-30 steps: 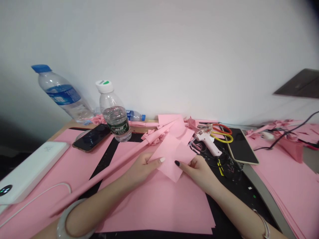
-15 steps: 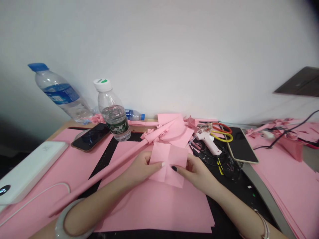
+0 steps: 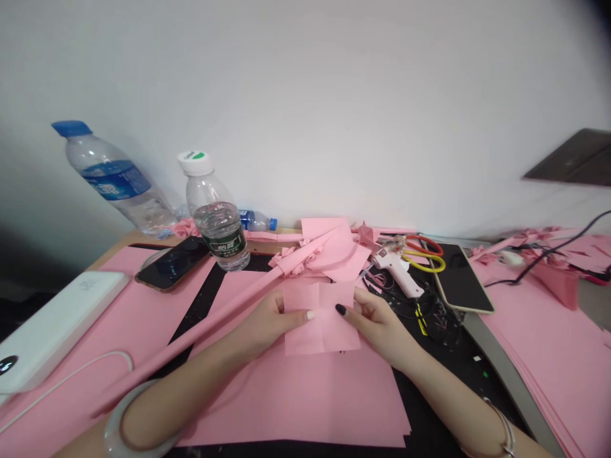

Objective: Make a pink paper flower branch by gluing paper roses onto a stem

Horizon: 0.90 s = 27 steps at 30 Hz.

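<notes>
A small creased square of pink paper [image 3: 321,318] is held between both hands above a larger pink sheet [image 3: 305,394] on the desk. My left hand [image 3: 267,321] pinches its left edge, thumb on top. My right hand [image 3: 377,321] pinches its right edge, thumb with a dark nail on top. The square now sits straight, edges level with the desk. A long rolled pink paper tube [image 3: 205,331] runs diagonally just left of my left hand.
Two upright water bottles [image 3: 217,216] [image 3: 112,178] and a phone [image 3: 172,262] stand at the back left, a white power bank [image 3: 52,327] at far left. A pink glue gun [image 3: 395,267], scissors [image 3: 424,254] and a second phone [image 3: 463,281] lie right. Pink sheets [image 3: 548,356] lie far right.
Both hands have turned the small pink square from a diamond tilt to lie straight, and brought it slightly nearer. Nothing else on the desk moved.
</notes>
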Motion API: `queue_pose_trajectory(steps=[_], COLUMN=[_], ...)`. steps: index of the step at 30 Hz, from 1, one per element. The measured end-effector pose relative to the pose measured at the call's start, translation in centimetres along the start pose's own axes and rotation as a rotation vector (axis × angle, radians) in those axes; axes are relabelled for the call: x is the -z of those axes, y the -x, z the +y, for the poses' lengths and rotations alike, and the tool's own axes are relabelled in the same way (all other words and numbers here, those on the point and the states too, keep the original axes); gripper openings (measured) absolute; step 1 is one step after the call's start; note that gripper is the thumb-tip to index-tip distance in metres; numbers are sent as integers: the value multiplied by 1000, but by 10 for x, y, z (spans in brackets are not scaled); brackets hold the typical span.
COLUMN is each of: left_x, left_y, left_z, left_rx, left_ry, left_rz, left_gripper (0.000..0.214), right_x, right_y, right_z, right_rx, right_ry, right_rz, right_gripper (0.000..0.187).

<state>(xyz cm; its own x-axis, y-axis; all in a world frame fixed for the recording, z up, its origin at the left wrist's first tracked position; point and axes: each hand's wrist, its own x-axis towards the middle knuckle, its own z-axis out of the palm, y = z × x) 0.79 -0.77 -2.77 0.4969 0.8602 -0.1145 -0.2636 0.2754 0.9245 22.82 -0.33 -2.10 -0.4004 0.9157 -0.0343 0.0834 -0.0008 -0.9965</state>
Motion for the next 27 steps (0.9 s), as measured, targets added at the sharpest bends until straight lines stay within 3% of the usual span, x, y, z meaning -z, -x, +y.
queue_pose_trajectory(steps=[7,12,15,21,27], left_x=[7,8,10,10,6], left_y=[-2,-2,-2,-2,0], left_z=[-5,1,0,-4,1], left_rx=[46,-28,-23,133,171], left_ry=[24,98,148,277,194], left_rz=[36,-5,-48,-53,-19], left_gripper=[19,30,35,32,38], right_x=[0,1,0,-1,0], right_y=[1,1,0,1,-1], right_z=[-2,-13,-10,4,3], right_rx=[-126,-96,-77,-145,-160], right_ry=[-364,-483,-459,-307,-274], right_rz=[-6,-27,-6,-13,13], right_gripper=[15,22,27,18,28])
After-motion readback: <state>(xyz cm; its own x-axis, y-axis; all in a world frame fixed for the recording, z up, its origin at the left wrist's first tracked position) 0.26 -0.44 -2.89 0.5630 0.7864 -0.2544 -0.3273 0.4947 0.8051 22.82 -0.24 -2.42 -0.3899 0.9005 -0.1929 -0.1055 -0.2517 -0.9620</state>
